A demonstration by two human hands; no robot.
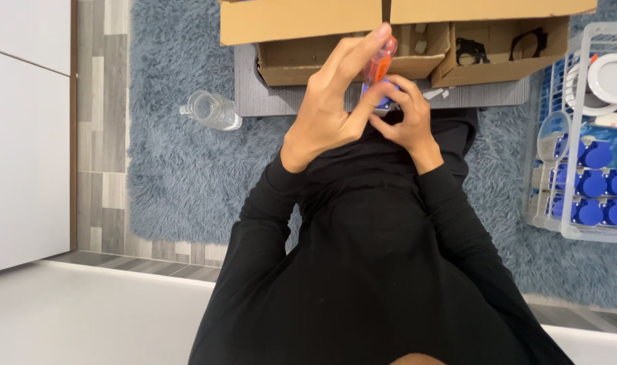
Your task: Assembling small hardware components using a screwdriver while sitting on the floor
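— Shaggy grey-blue rug point(180, 182) underfoot; what do the hands hold?

— Left hand point(328, 101) grips an orange translucent-handled screwdriver point(380, 64), upright; right hand point(406, 122) closes round a small blue plastic part point(383, 101) beneath it. Keeping the tool straight seems wise.

— Containers?

— Open cardboard boxes point(484, 61) at twelve o'clock hold black pieces; the white wire rack point(579, 169) at three o'clock holds more blue parts.

Left hand point(328, 108) at upper centre grips orange tool point(380, 62), forefinger along it. Right hand point(406, 115) just beside, pinching small blue part point(383, 101) under tool tip. Open cardboard boxes point(362, 54) above. Clear bottle point(212, 109) on grey rug point(180, 169) left. White rack point(579, 142) with blue parts right.
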